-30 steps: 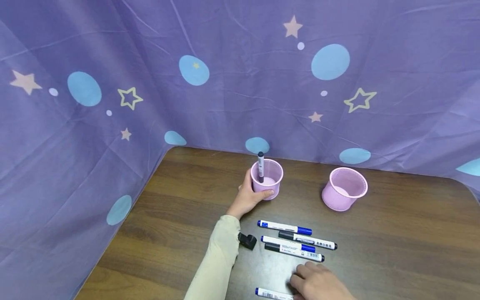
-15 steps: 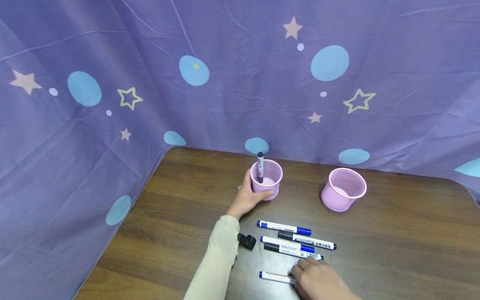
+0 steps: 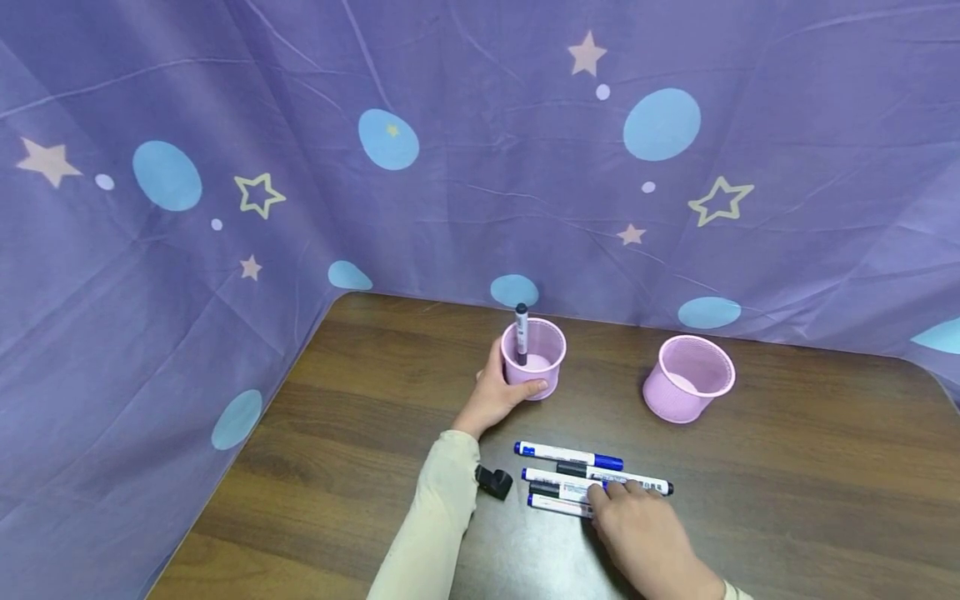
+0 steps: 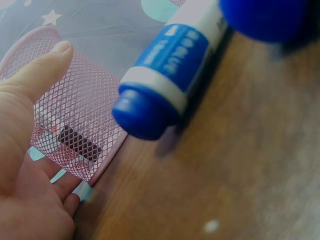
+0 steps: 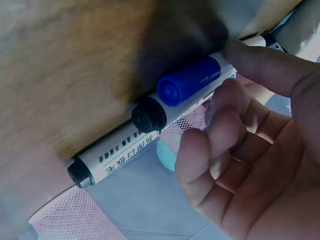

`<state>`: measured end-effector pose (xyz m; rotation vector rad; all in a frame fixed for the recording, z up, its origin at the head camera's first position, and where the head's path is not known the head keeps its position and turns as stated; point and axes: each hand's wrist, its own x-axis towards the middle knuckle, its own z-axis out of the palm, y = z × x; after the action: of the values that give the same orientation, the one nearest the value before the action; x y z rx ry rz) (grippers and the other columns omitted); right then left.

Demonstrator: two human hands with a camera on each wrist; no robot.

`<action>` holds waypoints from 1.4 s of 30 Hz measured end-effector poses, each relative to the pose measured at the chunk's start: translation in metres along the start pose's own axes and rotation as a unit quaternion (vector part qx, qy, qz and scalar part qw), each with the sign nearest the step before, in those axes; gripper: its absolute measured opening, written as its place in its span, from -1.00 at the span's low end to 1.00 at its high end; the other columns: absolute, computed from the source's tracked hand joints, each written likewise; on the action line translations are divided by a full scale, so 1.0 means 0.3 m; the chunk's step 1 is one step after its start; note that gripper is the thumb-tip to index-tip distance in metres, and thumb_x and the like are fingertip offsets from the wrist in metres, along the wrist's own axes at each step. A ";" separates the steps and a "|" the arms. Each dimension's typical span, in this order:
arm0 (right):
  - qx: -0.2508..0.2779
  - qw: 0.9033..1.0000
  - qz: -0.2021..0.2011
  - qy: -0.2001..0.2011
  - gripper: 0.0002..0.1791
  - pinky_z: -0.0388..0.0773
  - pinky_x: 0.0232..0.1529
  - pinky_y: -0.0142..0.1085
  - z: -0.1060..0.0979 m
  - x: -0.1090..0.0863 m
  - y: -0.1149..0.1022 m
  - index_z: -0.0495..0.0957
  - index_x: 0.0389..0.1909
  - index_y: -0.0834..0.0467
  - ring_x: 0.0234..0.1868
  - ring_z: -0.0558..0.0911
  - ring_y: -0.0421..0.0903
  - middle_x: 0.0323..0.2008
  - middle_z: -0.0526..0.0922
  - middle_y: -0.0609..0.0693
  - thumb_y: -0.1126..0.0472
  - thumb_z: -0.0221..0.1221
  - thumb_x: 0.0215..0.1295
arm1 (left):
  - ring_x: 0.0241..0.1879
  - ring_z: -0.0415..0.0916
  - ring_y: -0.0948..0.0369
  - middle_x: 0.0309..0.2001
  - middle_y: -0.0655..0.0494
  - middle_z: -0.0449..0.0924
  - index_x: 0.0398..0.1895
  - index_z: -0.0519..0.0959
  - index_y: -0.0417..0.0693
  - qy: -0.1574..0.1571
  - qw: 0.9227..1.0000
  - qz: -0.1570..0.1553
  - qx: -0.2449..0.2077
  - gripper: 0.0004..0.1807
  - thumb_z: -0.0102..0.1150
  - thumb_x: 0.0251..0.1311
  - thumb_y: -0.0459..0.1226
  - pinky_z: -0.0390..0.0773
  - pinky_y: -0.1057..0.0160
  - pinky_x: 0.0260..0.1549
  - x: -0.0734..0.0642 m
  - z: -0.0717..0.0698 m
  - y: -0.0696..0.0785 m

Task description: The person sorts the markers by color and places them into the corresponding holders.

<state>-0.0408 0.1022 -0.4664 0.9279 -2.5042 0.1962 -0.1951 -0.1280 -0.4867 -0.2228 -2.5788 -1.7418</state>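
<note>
My left hand (image 3: 489,402) grips a pink mesh pen cup (image 3: 545,385) standing at the back of the table, its thumb across the cup's near side. Inside leans a black-capped marker (image 3: 522,335). My right hand (image 3: 641,533) pinches a blue-capped marker (image 5: 192,81) between thumb and fingers. In the head view, only the left end of that marker (image 3: 558,506) shows, nearest of the row, its cap end covered by the hand. Just beyond it lie two black-capped and two blue-capped markers, the farthest blue one (image 3: 562,453) fully visible.
A second pink mesh cup (image 3: 678,404) stands at the back right, with no pen showing in it. A black wrist strap piece (image 3: 495,482) sticks out from the left sleeve (image 3: 438,508). A purple curtain (image 3: 450,208) hangs behind the table (image 3: 360,467).
My right hand has pushed the nearest blue-capped marker away from the table's front, up against the row of other markers. The left hand has stayed on the cup.
</note>
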 end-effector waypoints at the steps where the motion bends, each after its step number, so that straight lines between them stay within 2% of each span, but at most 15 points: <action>1: 0.001 1.000 0.003 -0.005 -0.78 0.40 -0.63 -0.14 -0.002 0.002 0.000 0.39 -0.58 0.15 -0.61 0.48 0.01 -0.65 0.43 0.00 0.33 0.29 -0.08 | 0.31 0.25 -0.19 0.37 -0.04 0.40 0.56 0.10 0.18 0.000 1.000 0.001 0.000 0.09 0.57 -0.01 -0.07 0.17 -0.25 0.28 0.000 0.000 0.000; 6: 0.008 0.999 0.014 -0.040 -0.66 0.44 -0.56 -0.15 -0.014 0.008 -0.002 0.42 -0.54 0.16 -0.56 0.51 0.01 -0.62 0.45 -0.01 0.27 0.45 -0.17 | 0.30 0.26 -0.19 0.37 -0.04 0.40 0.54 0.12 0.17 0.003 1.000 0.007 0.002 0.07 0.57 -0.01 -0.08 0.16 -0.25 0.28 0.002 0.001 -0.003; 17: 0.028 0.996 0.032 -0.079 -0.58 0.45 -0.58 -0.15 -0.049 -0.002 0.017 0.43 -0.50 0.12 -0.53 0.53 0.00 -0.57 0.50 -0.05 0.15 0.54 -0.17 | 0.28 0.23 -0.20 0.38 -0.05 0.39 0.55 0.10 0.16 0.003 1.000 0.005 -0.002 0.09 0.57 -0.01 -0.07 0.14 -0.26 0.27 0.000 0.000 -0.010; 22: 0.069 0.991 0.062 -0.098 -0.59 0.40 -0.60 -0.20 -0.076 -0.006 0.078 0.44 -0.46 0.02 -0.55 0.50 -0.11 -0.58 0.44 -0.17 0.06 0.55 -0.05 | 0.28 0.26 -0.19 0.37 -0.05 0.40 0.55 0.11 0.15 0.002 1.000 0.010 -0.003 0.09 0.57 -0.02 -0.08 0.15 -0.26 0.27 0.000 -0.002 -0.007; 26: 0.077 0.988 0.102 -0.088 -0.63 0.44 -0.59 -0.16 -0.101 -0.013 0.155 0.47 -0.43 0.02 -0.55 0.52 -0.08 -0.58 0.40 -0.19 0.08 0.54 0.00 | 0.28 0.27 -0.19 0.36 -0.05 0.41 0.55 0.11 0.16 0.003 1.000 0.009 0.000 0.08 0.57 -0.01 -0.08 0.17 -0.25 0.27 0.000 0.000 -0.006; 28: 0.073 0.987 0.115 -0.082 -0.66 0.48 -0.56 -0.13 -0.115 -0.019 0.180 0.51 -0.39 0.04 -0.52 0.55 -0.06 -0.55 0.45 -0.17 0.11 0.53 0.02 | 0.28 0.27 -0.19 0.36 -0.04 0.42 0.54 0.12 0.16 0.004 1.000 0.007 0.001 0.07 0.57 -0.01 -0.08 0.18 -0.25 0.26 -0.001 0.001 -0.003; 29: 0.075 0.988 0.113 -0.077 -0.67 0.51 -0.54 -0.12 -0.120 -0.023 0.185 0.54 -0.38 0.05 -0.50 0.58 -0.06 -0.53 0.48 -0.16 0.13 0.54 0.01 | 0.28 0.27 -0.19 0.35 -0.04 0.42 0.54 0.12 0.17 0.003 1.000 0.006 0.003 0.07 0.57 -0.01 -0.08 0.19 -0.25 0.26 -0.002 0.002 -0.001; 31: 0.093 0.987 0.098 -0.091 -0.71 0.52 -0.52 -0.16 -0.129 -0.032 0.176 0.56 -0.34 0.03 -0.48 0.57 -0.13 -0.48 0.50 -0.19 0.12 0.51 0.05 | 0.28 0.27 -0.19 0.35 -0.04 0.42 0.54 0.12 0.16 0.002 1.000 0.006 0.003 0.06 0.57 -0.01 -0.08 0.19 -0.25 0.26 -0.003 0.002 0.001; 33: 0.124 0.984 0.064 -0.113 -0.73 0.53 -0.49 -0.21 -0.128 -0.043 0.146 0.59 -0.30 0.03 -0.44 0.55 -0.22 -0.44 0.52 -0.22 0.11 0.49 0.09 | 0.28 0.27 -0.19 0.35 -0.04 0.42 0.53 0.13 0.16 0.002 1.000 0.006 0.004 0.06 0.57 -0.01 -0.09 0.19 -0.25 0.26 -0.004 0.002 0.005; 36: 0.168 0.971 0.012 -0.168 -0.77 0.47 -0.49 -0.26 -0.109 -0.052 0.087 0.57 -0.31 0.01 -0.45 0.49 -0.28 -0.44 0.47 -0.27 0.09 0.45 0.14 | 0.29 0.27 -0.18 0.36 -0.05 0.41 0.54 0.12 0.14 0.002 1.000 0.007 0.003 0.07 0.57 -0.01 -0.10 0.18 -0.24 0.28 -0.003 0.002 0.004; 38: 0.169 0.967 -0.009 -0.189 -0.77 0.46 -0.51 -0.25 -0.087 -0.053 0.056 0.55 -0.36 0.02 -0.47 0.50 -0.26 -0.47 0.47 -0.24 0.11 0.45 0.13 | 0.29 0.27 -0.17 0.37 -0.04 0.40 0.54 0.12 0.15 0.003 1.000 0.007 0.003 0.07 0.57 -0.01 -0.10 0.17 -0.23 0.28 -0.001 0.001 0.003; 40: 0.160 0.965 -0.012 -0.205 -0.76 0.42 -0.54 -0.26 -0.068 -0.051 0.038 0.51 -0.43 0.02 -0.51 0.48 -0.25 -0.51 0.45 -0.23 0.16 0.45 0.11 | 0.29 0.27 -0.17 0.37 -0.05 0.40 0.54 0.12 0.14 0.002 1.000 0.005 0.004 0.07 0.57 -0.01 -0.09 0.16 -0.23 0.29 -0.001 0.001 0.003; 42: 0.158 0.967 -0.020 -0.197 -0.74 0.40 -0.58 -0.26 -0.058 -0.046 0.034 0.49 -0.47 0.03 -0.54 0.48 -0.23 -0.53 0.46 -0.20 0.21 0.45 0.07 | 0.29 0.27 -0.18 0.36 -0.04 0.41 0.54 0.13 0.15 0.003 1.000 0.002 0.004 0.06 0.57 -0.01 -0.09 0.17 -0.23 0.28 -0.001 0.002 0.002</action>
<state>-0.0317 0.1230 -0.4572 1.2479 -2.8676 0.4472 -0.1949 -0.1273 -0.4864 -0.2227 -2.5788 -1.7265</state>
